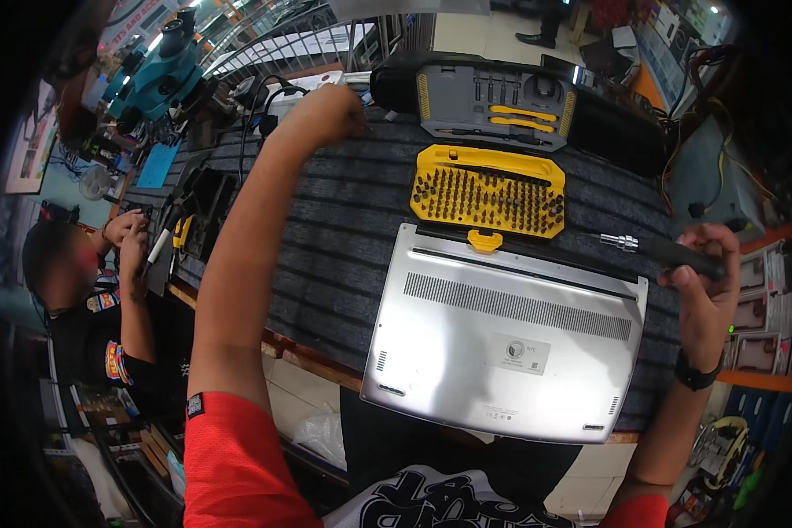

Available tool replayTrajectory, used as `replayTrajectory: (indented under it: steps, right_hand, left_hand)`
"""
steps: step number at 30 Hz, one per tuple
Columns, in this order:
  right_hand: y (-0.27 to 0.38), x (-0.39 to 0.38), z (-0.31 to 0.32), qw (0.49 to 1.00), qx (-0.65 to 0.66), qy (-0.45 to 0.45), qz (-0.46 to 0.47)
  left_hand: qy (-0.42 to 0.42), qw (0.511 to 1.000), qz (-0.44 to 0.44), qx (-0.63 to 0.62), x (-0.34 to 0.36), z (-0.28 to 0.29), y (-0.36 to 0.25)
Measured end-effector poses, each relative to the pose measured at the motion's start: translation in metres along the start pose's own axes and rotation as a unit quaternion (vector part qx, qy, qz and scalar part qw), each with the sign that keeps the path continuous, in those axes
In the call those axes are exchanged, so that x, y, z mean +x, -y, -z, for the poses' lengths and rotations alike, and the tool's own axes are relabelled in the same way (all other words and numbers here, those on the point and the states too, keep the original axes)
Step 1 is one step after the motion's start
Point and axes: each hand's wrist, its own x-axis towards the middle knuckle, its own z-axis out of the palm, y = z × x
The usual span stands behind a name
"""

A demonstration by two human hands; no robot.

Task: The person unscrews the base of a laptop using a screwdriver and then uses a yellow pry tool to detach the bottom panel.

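Note:
My left hand [330, 114] reaches to the far side of the mat, beside white items and cables, its fingers curled and what they hold, if anything, hidden. My right hand [704, 290] grips a dark-handled screwdriver [669, 251] with a silver shaft pointing left. Below it lies a silver laptop [449, 343], bottom up, near the bench's front edge. Just beyond the laptop sits a yellow bit case [484, 167] holding several bits, and behind that a grey open tool case [466, 88] with yellow pry tools and small drivers.
A teal microscope [154, 75] stands at back left among cables and tools. A co-worker in black [88, 317] works at the bench's left end, hands near dark tool holders [202, 211]. A grey metal box [722, 167] with wires stands at right. Another person's shoe [537, 40] shows beyond.

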Motion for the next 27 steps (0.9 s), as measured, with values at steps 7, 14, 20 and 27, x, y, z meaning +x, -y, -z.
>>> replayTrajectory:
  steps: [7,14,20,27]
  right_hand:
    - [0.024,0.016,-0.027,0.997,0.06,-0.035,0.028]
    - [0.058,0.047,-0.065,0.983,-0.052,0.105,0.142]
    - [0.05,0.056,-0.099,0.938,-0.178,0.158,0.25]
    - [0.025,0.054,-0.102,0.935,-0.204,0.145,0.251]
  left_hand:
    - [-0.071,0.993,0.038,-0.091,-0.017,-0.012,0.0]
    - [-0.211,0.934,-0.018,-0.287,-0.072,-0.014,-0.072]
    - [-0.095,0.774,-0.243,-0.578,-0.102,-0.038,-0.182]
    - [-0.096,0.794,-0.211,-0.562,-0.103,-0.045,-0.186]
